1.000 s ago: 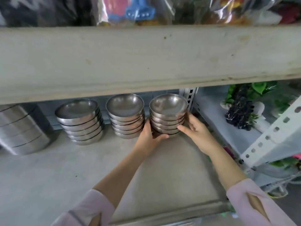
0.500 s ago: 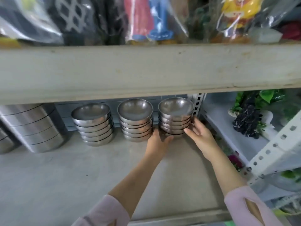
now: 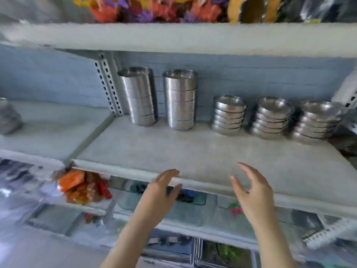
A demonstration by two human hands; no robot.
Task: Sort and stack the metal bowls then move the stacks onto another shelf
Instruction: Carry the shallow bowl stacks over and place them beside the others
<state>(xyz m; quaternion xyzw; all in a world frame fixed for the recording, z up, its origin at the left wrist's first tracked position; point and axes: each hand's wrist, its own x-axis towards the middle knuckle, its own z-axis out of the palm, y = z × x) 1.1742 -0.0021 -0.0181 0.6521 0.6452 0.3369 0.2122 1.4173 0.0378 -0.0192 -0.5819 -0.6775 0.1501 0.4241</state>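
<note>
Three stacks of shallow metal bowls stand in a row at the back right of the grey shelf (image 3: 193, 151): a left stack (image 3: 229, 116), a middle stack (image 3: 272, 118) and a right stack (image 3: 316, 121). Two taller stacks of straight-sided metal bowls (image 3: 140, 96) (image 3: 180, 99) stand to their left. My left hand (image 3: 163, 190) and my right hand (image 3: 253, 194) hover at the shelf's front edge, both open with fingers spread and nothing in them, well short of the stacks.
A perforated upright post (image 3: 108, 86) divides this shelf from the left bay, where more metal ware (image 3: 8, 117) sits at the edge. A shelf board (image 3: 173, 37) runs overhead with colourful packets. Orange and red packaged goods (image 3: 81, 187) lie on the shelf below.
Both hands have let go of the right bowl stack and pulled back to the shelf's front edge. The view has drawn back and swung left, showing the whole shelf.
</note>
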